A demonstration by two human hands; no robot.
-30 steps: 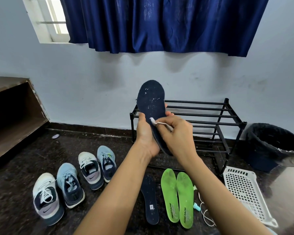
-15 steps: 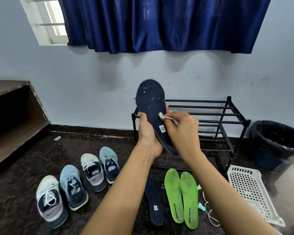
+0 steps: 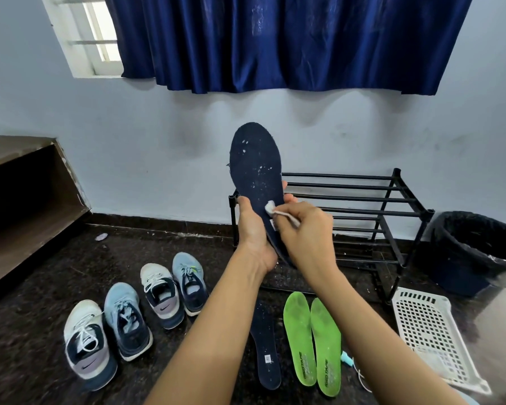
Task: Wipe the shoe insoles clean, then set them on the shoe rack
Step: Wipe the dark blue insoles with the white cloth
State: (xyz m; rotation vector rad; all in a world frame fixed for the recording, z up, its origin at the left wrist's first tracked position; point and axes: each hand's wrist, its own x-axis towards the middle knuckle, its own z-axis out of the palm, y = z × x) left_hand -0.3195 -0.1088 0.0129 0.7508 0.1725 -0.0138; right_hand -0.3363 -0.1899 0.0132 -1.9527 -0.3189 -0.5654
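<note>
Left hand (image 3: 253,232) grips a speckled navy insole (image 3: 256,168) upright; right hand (image 3: 306,232) pinches a white wipe (image 3: 270,206) against it.

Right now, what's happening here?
A person's left hand holds a navy insole upright while the right hand presses a small white wipe against it. White specks show on its upper part. A second navy insole and two green insoles lie on the floor; none sits on the shoe rack.
</note>
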